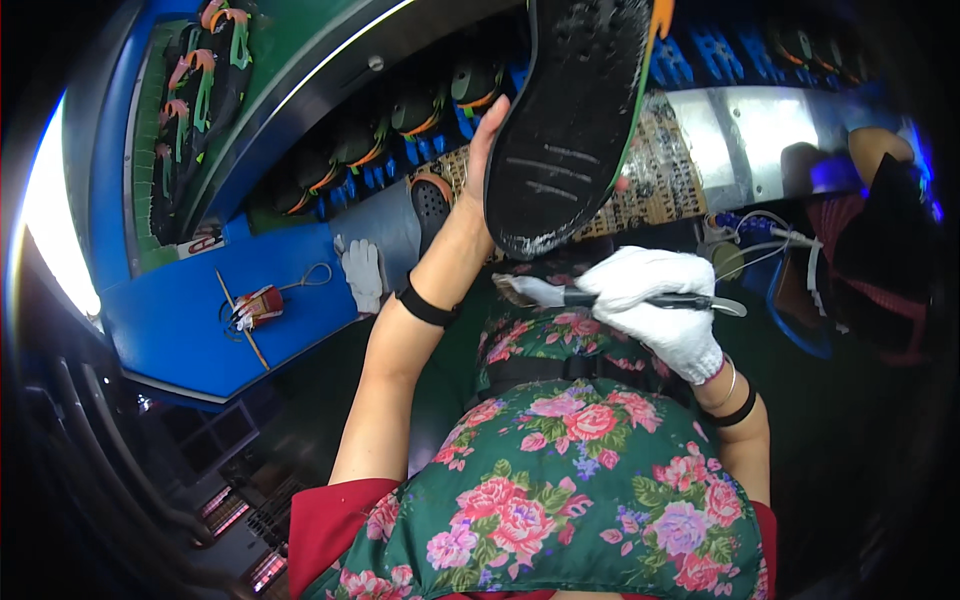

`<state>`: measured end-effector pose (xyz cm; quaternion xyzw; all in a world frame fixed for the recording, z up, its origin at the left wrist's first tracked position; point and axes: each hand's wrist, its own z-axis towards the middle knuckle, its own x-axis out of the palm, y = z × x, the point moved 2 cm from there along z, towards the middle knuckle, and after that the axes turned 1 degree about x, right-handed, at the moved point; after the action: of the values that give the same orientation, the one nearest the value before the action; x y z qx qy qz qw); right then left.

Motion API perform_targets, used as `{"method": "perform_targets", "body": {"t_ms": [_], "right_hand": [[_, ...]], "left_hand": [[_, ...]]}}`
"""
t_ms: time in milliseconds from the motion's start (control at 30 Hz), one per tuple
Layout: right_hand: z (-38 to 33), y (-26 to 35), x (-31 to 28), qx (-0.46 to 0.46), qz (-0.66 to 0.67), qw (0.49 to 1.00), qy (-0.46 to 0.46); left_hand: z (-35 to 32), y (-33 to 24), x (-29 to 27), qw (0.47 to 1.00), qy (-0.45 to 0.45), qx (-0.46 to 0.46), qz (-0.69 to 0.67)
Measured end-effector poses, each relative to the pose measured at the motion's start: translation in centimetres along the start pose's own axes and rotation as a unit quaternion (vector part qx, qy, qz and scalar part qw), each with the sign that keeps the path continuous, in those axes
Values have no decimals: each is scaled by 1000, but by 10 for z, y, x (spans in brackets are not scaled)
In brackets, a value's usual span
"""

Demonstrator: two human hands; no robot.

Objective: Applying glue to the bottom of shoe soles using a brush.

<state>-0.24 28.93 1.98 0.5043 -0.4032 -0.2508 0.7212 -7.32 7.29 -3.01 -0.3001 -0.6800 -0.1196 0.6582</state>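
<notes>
A shoe (565, 140), its black underside turned up toward me, is held by my bare left hand (484, 152). The thumb lies along its left edge, and other fingertips show at its right edge. Whitish, glossy streaks mark the heel and the middle of the underside. Green and orange trim shows along the right side. Just below the heel, my white-gloved right hand (652, 298) grips a brush (540, 291) with a black handle. Its bristles point left and appear apart from the shoe.
On the blue table (200, 350) at left lie a white glove (361, 274) and a red-wrapped object (260, 307) with a thin stick. Behind, several shoes (417, 110) stand in blue holders along a metal-edged conveyor (770, 140). A person (880, 220) is at the far right.
</notes>
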Motion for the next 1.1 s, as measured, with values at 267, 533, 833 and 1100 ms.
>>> {"method": "perform_targets", "body": {"t_ms": [267,533,833,1100], "right_hand": [[52,28,-51,-174,-361,914,-63],[56,33,-18,-260,-545,795,54],[21,32,-23,-54,-30,994,-94],[15,-42,-22,96,118,971,-186]], "left_hand": [[-27,44,5,988,-106,-16,-108],[-56,45,-31,962,-126,26,-241],[-87,1,35,986,58,151,27],[-72,-157,97,951,190,239,38]]}}
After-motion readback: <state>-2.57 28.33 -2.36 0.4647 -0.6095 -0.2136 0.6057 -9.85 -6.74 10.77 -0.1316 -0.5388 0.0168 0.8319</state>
